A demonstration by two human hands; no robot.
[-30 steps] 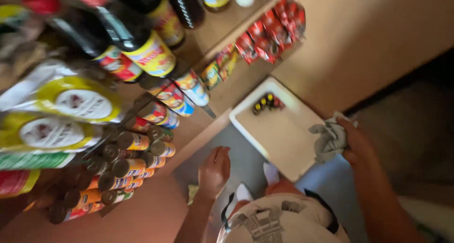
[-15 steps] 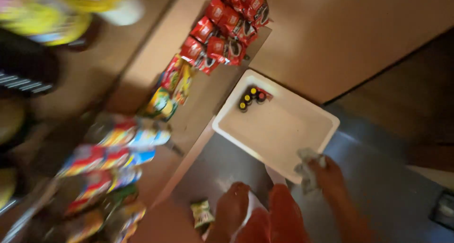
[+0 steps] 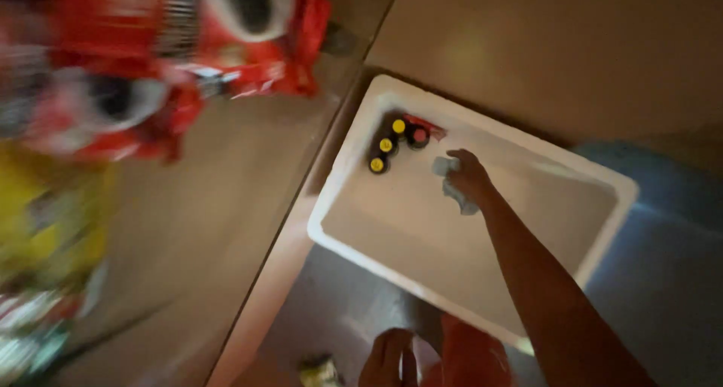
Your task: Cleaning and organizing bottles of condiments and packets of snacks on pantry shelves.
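Right hand [image 3: 468,173] clutches crumpled grey cloth [image 3: 450,182] inside white foam box [image 3: 343,161], near small yellow-capped bottles [image 3: 385,144]; left hand [image 3: 388,357] grip unclear.

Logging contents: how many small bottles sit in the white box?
4: three yellow-capped bottles in a diagonal row at the white box's far corner, one red-capped bottle beside them. The right hand may hide others.

White box [image 3: 343,172] looked matt, foam-like, smooth-walled. Rag [image 3: 449,178] in right hand [image 3: 468,175] was soft grey cloth. Red packets [image 3: 226,48] showed glossy plastic. Bottle caps [image 3: 388,144] smooth plastic.
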